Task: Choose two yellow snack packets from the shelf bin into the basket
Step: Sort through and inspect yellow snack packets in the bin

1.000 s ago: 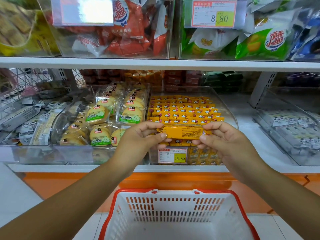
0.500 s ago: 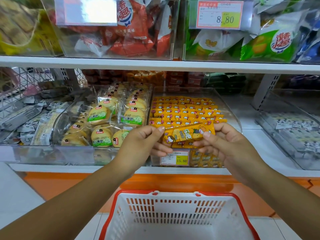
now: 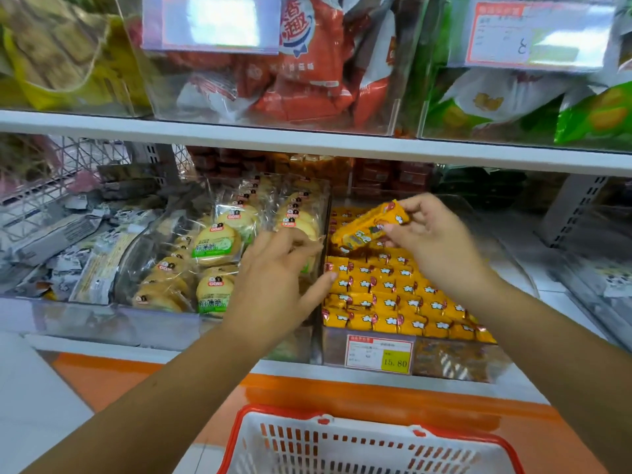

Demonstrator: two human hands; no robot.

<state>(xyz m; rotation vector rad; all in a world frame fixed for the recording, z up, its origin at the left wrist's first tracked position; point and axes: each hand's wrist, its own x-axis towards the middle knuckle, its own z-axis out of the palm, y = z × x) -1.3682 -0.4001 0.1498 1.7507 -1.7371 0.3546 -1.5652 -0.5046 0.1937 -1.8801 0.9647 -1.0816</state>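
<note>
Now that the left hand (image 3: 280, 278) has let go, fingers (image 3: 297, 244) spread empty at the shelf bin (image 3: 444, 362)'s left edge, the right hand (image 3: 441, 248) alone pinches the yellow packet (image 3: 371, 224) above it, not yet over the basket (image 3: 246, 417).

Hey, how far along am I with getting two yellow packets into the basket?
Done: nothing yet; the visible part of the basket holds no packet. In hand: your right hand pinches one yellow packet above the shelf bin, and your left hand, fingers straight, hovers at the bin's left edge. Left: take a second packet, then put both into the basket.
</note>
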